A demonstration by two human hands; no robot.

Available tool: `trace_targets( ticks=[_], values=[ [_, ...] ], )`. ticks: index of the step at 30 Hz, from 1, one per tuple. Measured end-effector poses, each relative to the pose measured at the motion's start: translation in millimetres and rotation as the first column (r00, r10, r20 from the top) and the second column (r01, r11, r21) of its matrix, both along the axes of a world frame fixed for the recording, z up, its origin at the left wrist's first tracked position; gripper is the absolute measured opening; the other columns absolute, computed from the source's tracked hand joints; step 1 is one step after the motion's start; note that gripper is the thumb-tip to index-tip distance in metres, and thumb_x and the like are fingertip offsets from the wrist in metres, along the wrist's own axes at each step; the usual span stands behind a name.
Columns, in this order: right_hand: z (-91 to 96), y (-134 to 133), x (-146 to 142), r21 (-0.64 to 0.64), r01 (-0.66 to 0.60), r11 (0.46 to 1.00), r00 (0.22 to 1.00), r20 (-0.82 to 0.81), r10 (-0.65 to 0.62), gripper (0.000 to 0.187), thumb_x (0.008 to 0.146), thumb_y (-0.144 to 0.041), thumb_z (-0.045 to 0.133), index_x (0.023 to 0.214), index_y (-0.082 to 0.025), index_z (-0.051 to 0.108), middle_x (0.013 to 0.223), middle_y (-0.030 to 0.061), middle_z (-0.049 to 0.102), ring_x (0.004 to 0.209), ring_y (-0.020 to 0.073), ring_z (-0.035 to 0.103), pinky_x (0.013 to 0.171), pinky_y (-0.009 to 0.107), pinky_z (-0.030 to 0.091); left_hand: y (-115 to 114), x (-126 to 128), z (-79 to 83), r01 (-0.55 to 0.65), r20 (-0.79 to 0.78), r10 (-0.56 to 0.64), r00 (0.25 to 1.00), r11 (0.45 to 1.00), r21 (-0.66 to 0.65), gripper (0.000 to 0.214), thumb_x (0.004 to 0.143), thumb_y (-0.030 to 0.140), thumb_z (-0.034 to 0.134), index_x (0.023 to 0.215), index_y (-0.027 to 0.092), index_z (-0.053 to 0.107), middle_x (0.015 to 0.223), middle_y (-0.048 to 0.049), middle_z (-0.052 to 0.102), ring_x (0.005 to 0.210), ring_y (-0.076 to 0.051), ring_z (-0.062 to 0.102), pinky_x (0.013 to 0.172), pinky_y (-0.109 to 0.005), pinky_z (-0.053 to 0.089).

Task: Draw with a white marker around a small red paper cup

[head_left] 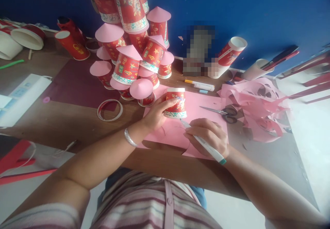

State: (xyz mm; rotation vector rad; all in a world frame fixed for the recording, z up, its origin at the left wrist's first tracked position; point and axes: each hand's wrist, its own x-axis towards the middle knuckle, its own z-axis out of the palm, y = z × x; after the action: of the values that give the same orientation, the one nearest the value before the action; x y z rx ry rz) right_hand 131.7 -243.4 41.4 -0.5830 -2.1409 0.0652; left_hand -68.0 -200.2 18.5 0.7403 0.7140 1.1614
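My left hand (157, 113) is wrapped round the side of a red decorated paper cup (177, 100), which has a white band at its top and green marks on the white band at its bottom. My right hand (206, 136) grips a white marker pen (210, 150) with a green end, its tip close to the cup's lower band; whether it touches, I cannot tell. Beneath the cup lies a sheet of pink paper (154, 138) with cut edges. To the left stand several red paper cups with pink cone roofs (129, 52), stacked in a tower.
Scissors (228, 113) lie on the pink sheet's right side, beside pink paper scraps (257, 98). A yellow-tipped marker (199, 85) is behind the cup. A cut cup ring (110, 110) lies at left, near a power strip (25, 98). A blue wall (247, 12) bounds the table behind.
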Motion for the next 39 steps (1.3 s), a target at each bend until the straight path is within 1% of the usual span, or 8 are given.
trace_targets(
  ticks=[5,8,14,20,24,29,33,39],
  values=[
    [-4.7,0.1,-2.8,-0.05,0.031,0.998,0.996,-0.088,-0.035,0.03,0.095,-0.007,0.07,0.12,-0.023,0.064,0.084,-0.0009,0.075,0.072,0.0153,0.075,0.062,0.026,0.063,0.7,0.0,-0.7,0.01,0.001,-0.01,1.0,1.0,0.018,0.032,0.083,0.046,0.084,0.102,0.02,0.077,0.099,-0.0055,0.076,0.097,-0.025,0.071,0.09,-0.039,0.055],
    [-4.8,-0.1,-1.0,-0.042,0.026,0.999,0.998,-0.057,-0.028,0.028,0.095,-0.009,0.072,0.119,-0.022,0.066,0.086,0.0003,0.075,0.072,0.0153,0.075,0.061,0.025,0.063,0.4,-0.2,-0.1,0.019,0.011,-0.019,1.0,1.0,-0.002,0.033,0.084,0.046,0.084,0.103,0.021,0.077,0.1,-0.0061,0.076,0.098,-0.025,0.071,0.092,-0.039,0.054],
    [2.7,-0.4,0.6,-0.02,0.028,0.999,1.0,-0.009,-0.028,0.021,0.097,-0.008,0.069,0.114,-0.021,0.066,0.089,0.0023,0.072,0.073,0.0131,0.072,0.059,0.022,0.06,0.0,-0.2,2.4,0.021,0.02,-0.021,1.0,0.999,-0.025,0.035,0.082,0.047,0.086,0.103,0.02,0.076,0.097,-0.0047,0.075,0.095,-0.022,0.07,0.089,-0.037,0.053],
    [-0.4,-1.2,-0.3,-0.054,0.032,0.998,0.999,-0.04,-0.034,0.028,0.094,-0.008,0.071,0.117,-0.023,0.067,0.085,-0.0003,0.074,0.071,0.0141,0.073,0.058,0.024,0.06,0.6,-0.6,-0.1,0.03,0.016,-0.029,0.999,0.999,-0.02,0.036,0.082,0.047,0.085,0.104,0.02,0.076,0.1,-0.0064,0.076,0.101,-0.026,0.071,0.094,-0.04,0.053],
    [-1.3,-2.7,0.1,-0.05,0.02,0.999,0.999,-0.043,-0.022,0.031,0.093,-0.005,0.069,0.118,-0.024,0.067,0.087,0.0,0.074,0.071,0.0139,0.073,0.057,0.024,0.06,0.3,-0.6,-0.9,0.02,0.027,-0.02,0.999,1.0,-0.018,0.035,0.082,0.047,0.085,0.105,0.021,0.076,0.101,-0.0055,0.076,0.101,-0.026,0.072,0.093,-0.041,0.053],
    [3.5,-3.5,-1.3,-0.069,0.029,0.997,0.999,-0.026,-0.031,0.024,0.094,-0.005,0.066,0.109,-0.024,0.065,0.088,0.0014,0.069,0.071,0.0132,0.07,0.055,0.023,0.056,-0.5,-0.1,3.4,0.01,0.03,-0.009,1.0,1.0,-0.027,0.031,0.081,0.044,0.085,0.099,0.02,0.076,0.097,-0.0041,0.075,0.095,-0.023,0.069,0.089,-0.036,0.053],
    [5.3,-3.5,-3.4,-0.094,0.024,0.995,0.999,-0.037,-0.027,0.023,0.095,-0.007,0.064,0.111,-0.023,0.063,0.083,0.0005,0.07,0.07,0.0146,0.072,0.057,0.024,0.059,-0.3,-0.1,1.2,0.007,0.011,-0.007,1.0,1.0,0.004,0.033,0.083,0.045,0.085,0.102,0.02,0.076,0.1,-0.0055,0.076,0.098,-0.025,0.07,0.09,-0.039,0.054],
    [3.2,-7.6,-4.3,-0.158,0.089,0.983,0.995,-0.025,-0.094,0.016,0.098,-0.014,0.065,0.109,-0.024,0.059,0.082,0.0001,0.074,0.067,0.0155,0.075,0.054,0.025,0.059,0.3,-0.1,-3.2,0.023,0.028,-0.023,0.999,1.0,0.01,0.033,0.084,0.046,0.085,0.104,0.021,0.077,0.102,-0.006,0.077,0.101,-0.026,0.072,0.094,-0.04,0.056]
  ],
)
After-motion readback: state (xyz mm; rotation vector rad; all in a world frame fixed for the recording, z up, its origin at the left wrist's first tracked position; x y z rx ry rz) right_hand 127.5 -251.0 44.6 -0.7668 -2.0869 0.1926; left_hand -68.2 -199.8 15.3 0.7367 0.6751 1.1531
